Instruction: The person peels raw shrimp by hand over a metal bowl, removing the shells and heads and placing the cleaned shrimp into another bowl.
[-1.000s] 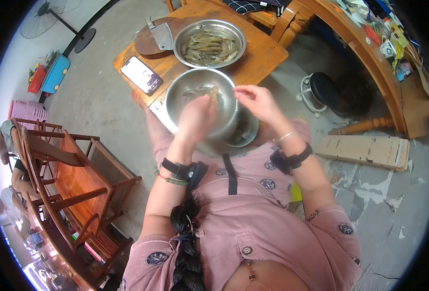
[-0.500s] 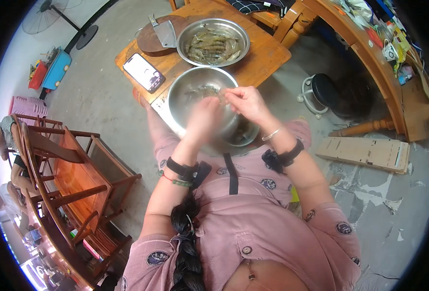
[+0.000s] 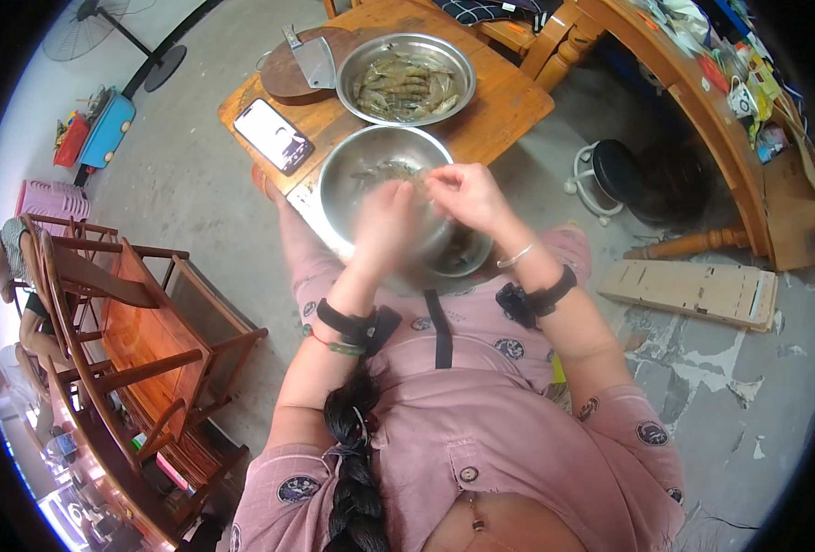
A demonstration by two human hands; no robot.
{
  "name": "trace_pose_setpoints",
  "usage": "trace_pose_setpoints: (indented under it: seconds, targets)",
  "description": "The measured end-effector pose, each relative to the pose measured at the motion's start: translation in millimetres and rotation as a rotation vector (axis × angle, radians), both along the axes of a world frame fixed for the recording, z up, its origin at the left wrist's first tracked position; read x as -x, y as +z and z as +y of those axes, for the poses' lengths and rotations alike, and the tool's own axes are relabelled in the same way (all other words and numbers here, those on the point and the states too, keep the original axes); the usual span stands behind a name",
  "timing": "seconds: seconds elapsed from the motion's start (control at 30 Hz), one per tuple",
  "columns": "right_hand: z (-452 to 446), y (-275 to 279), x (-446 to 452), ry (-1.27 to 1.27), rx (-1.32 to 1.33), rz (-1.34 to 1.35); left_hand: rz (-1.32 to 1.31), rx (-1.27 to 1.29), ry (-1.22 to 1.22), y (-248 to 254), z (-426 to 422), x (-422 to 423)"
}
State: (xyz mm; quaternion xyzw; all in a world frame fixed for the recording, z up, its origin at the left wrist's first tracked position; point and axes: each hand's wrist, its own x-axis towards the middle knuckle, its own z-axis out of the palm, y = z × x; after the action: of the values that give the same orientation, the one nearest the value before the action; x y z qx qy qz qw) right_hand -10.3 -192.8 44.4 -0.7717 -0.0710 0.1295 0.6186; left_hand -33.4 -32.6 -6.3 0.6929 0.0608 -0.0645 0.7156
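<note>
Over a deep metal bowl [image 3: 343,170], my right hand [image 3: 470,195] pinches what looks like a shrimp [image 3: 422,182], mostly covered by the fingers. My left hand [image 3: 387,223], smeared by motion, is closed with its fingertips close beside the right ones; what it grips is hidden. Small greyish shrimp pieces lie in the bottom of this bowl. Below my right wrist, another metal bowl [image 3: 477,265] shows in part, with dark contents I cannot make out. Beyond, a wide metal basin [image 3: 469,69] holds several whole shrimp [image 3: 405,87].
The small wooden table [image 3: 508,101] carries a phone [image 3: 274,136] with a lit screen, and a cleaver [image 3: 314,63] on a round chopping board [image 3: 283,78]. Wooden chairs [image 3: 150,322] stand at left, a black stool [image 3: 614,172] and flat cardboard [image 3: 688,292] at right. Another person sits far left.
My left hand has shifted slightly left, away from the right fingertips. The right hand stays almost in place, still pinching. The bowls have not moved.
</note>
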Motion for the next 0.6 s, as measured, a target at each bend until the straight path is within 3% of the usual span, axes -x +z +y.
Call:
trace_pose_setpoints:
  seconds: [0.03,0.1,0.23,0.37,0.43,0.47,0.5,0.53,0.6]
  targets:
    - [-0.6,-1.3,-1.0,0.009,-0.031,0.036,0.001,0.000,0.000,4.3,-1.0,0.9]
    - [-1.7,-4.9,-2.5,0.004,-0.028,0.043,-0.151,-0.443,0.006,9.1,-1.9,1.5]
    - [-6.0,-9.9,-4.9,0.010,-0.033,0.046,-0.185,-0.465,-0.036,1.1,-2.7,1.6]
    - [-8.5,-10.4,-6.8,0.002,0.012,0.074,-0.117,-0.089,-0.143,-12.8,3.4,0.3]
    - [-9.3,-14.0,-8.5,-0.048,0.117,-0.032,-0.129,0.042,-0.211,-15.3,7.4,0.3]
    - [-12.4,-15.7,-11.2,-0.048,0.117,-0.033,-0.280,-0.132,-0.217,-16.6,8.3,0.0]
    - [-15.6,-12.6,-14.1,-0.023,0.234,-0.237,-0.429,-0.308,-0.221,-16.0,9.7,-0.4]
    - [-16.4,-10.7,-15.6,0.004,0.350,-0.442,-0.429,-0.309,-0.218,-15.5,12.1,-1.4]
    - [-15.8,7.8,-11.6,0.093,0.312,-0.582,-0.119,-0.275,-0.205,-13.4,17.0,-3.0]
